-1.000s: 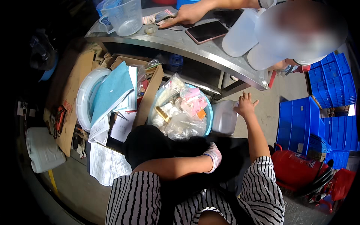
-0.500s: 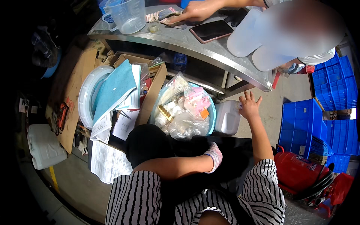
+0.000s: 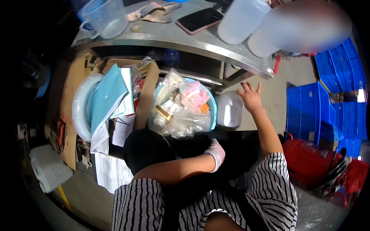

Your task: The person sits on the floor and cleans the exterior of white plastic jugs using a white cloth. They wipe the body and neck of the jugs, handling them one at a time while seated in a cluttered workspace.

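My right hand (image 3: 250, 98) is bare, its fingers spread and holding nothing. It hovers by the edge of a whitish plastic jug (image 3: 230, 109); whether it touches the jug I cannot tell. My left forearm crosses my lap and ends in a pale, striped knitted glove (image 3: 216, 154) over my left hand. The fingers of that hand are lost against the dark clothing. Just beyond my lap stands a light blue basin (image 3: 213, 104) filled with plastic bags, a pink packet (image 3: 194, 96) and a yellow-brown brush (image 3: 163, 113).
A metal table (image 3: 162, 36) ahead carries a clear measuring jug (image 3: 110, 21), work gloves (image 3: 154, 13), a phone (image 3: 198, 20) and cloudy plastic containers (image 3: 241, 23). Blue folders (image 3: 110, 100) lie on a white bucket at left. Blue crates (image 3: 304, 109) and a red fire extinguisher (image 3: 308, 159) stand at right.
The other person's hand has left the gloves on the table and is out of sight there. The whole view has shifted slightly. My right hand stays spread near the whitish jug.
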Motion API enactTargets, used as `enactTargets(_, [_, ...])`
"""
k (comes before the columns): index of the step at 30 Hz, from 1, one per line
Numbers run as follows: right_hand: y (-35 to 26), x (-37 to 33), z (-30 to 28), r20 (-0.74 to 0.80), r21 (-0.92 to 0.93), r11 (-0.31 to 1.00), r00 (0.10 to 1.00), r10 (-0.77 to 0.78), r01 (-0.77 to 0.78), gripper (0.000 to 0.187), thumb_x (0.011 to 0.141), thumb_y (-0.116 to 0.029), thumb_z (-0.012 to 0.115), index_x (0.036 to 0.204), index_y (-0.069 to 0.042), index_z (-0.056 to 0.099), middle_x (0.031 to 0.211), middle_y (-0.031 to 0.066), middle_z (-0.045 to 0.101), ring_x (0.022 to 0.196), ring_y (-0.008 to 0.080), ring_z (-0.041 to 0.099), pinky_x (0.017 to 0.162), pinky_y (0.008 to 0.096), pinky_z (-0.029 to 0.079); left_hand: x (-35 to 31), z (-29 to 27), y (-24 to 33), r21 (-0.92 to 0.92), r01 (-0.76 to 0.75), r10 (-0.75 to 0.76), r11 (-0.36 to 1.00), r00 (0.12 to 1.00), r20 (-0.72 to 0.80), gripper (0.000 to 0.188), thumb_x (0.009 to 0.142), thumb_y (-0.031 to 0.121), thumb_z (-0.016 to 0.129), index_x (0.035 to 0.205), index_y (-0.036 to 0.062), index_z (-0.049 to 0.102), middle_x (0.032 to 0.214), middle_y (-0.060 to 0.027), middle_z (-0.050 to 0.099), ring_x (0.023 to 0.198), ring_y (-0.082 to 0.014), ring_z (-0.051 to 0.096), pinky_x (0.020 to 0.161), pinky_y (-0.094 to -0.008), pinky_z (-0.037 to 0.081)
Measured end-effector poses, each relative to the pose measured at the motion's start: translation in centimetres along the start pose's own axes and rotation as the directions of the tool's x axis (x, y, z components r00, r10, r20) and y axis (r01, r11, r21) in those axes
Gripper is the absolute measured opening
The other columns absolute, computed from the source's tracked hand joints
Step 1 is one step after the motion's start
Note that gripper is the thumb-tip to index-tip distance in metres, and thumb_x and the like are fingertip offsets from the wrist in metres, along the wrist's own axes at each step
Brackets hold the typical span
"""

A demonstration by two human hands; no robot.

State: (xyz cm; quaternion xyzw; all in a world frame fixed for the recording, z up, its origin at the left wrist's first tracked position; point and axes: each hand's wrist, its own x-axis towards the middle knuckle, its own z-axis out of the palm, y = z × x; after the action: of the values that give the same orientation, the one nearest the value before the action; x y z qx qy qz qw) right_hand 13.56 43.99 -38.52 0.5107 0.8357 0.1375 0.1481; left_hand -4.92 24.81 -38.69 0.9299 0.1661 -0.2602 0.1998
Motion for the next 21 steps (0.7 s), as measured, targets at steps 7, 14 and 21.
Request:
enactTargets(7, [0.0,0.5,-2.8,0.331,0.261,0.866,0.882,0.335,-0.427,0.057,0.074,-0.046,0.068,0.119,-0.013,0.056,0.136,0.0041,0.044,0.132,0.024,0.036,0.105,0.0674,0.02,0.0,-0.2,-0.3,0.009,0.002,-0.002,1.0,0.998,-0.07,0.025,0.085,0.024,0.056,0.097,0.007,0.07,0.092,-0.0121,0.07,0.09,-0.0291,0.066,0.087,-0.0503,0.043])
enactTargets(14, [-0.7,1.6,-2.6,0.454,0.087,0.852,0.782,0.427,-0.516,0.063,0.075,-0.049,0.064,0.123,-0.009,0.057,0.14,0.0043,0.041,0.135,0.0239,0.031,0.105,0.0691,0.018,-0.3,-1.2,-0.3,-0.015,-0.003,0.003,1.0,0.999,-0.033,0.028,0.086,0.027,0.056,0.098,0.0069,0.07,0.093,-0.013,0.07,0.091,-0.0305,0.065,0.089,-0.0512,0.042])
enactTargets(21, [-0.4,1.4,-1.5,0.286,0.094,0.957,0.928,0.237,-0.274,0.057,0.064,-0.029,0.074,0.115,-0.011,0.054,0.142,0.004,0.038,0.137,0.0244,0.029,0.102,0.0717,0.018,-0.2,-1.0,0.1,-0.034,-0.01,0.009,0.999,1.0,-0.028,0.029,0.087,0.026,0.054,0.101,0.0066,0.069,0.097,-0.0135,0.069,0.095,-0.0315,0.065,0.093,-0.0526,0.041])
